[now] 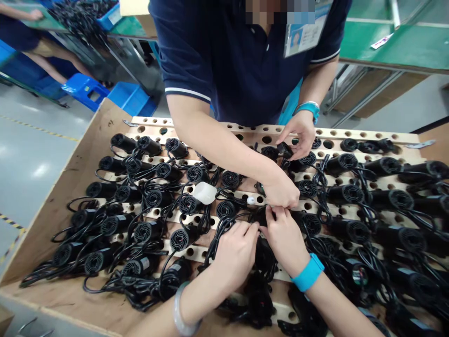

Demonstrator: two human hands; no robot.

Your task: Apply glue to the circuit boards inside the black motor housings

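My left hand (235, 250) and my right hand (286, 238) meet at the middle of a wooden crate, fingers pinched on a black power cord (257, 220) of one of the black hair dryers (182, 238). My left wrist wears a pale bangle, my right a blue wristband. A co-worker in a dark polo leans over from the far side; one of that person's hands (282, 189) touches the same cord bundle just above my fingers, the other hand (298, 133) holds a black part near the crate's back rail.
The wooden crate (84, 154) holds several rows of black hair dryers with tangled cords, set in perforated wooden rails. A white plug (205, 193) lies among them. Blue bins (105, 91) and green tables (396, 44) stand behind; another person sits at far left.
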